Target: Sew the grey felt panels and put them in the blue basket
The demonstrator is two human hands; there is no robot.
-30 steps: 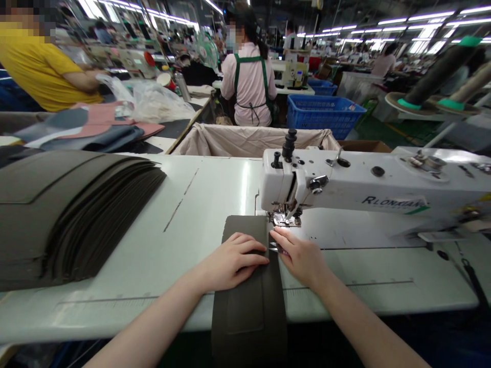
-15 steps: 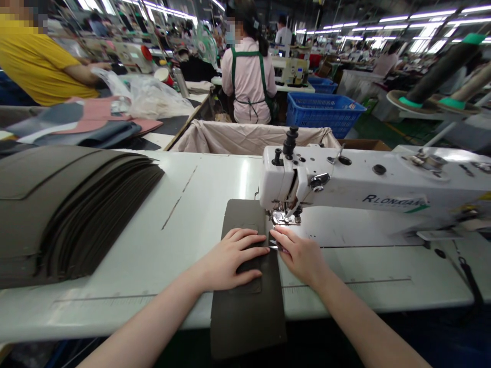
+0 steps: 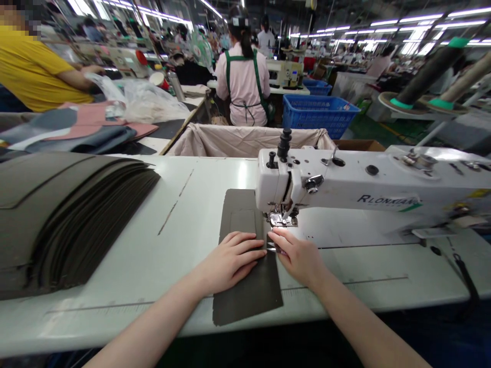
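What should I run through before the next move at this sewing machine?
1. Left hand flat on the dark panel: ok.
2. Right hand well clear of the presser foot: not ok, it lies close in front.
3. Snips pointed away from the left hand: not ok, the tips point toward it.
4. Edge of the dark panel under the presser foot: cannot tell, too small to see.
5. Panel stack apart from the dark panel: ok, off to the left.

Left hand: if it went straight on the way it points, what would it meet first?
Likely the pointed metal tool at the right hand, just ahead of the left hand; one view leaves depth unclear.
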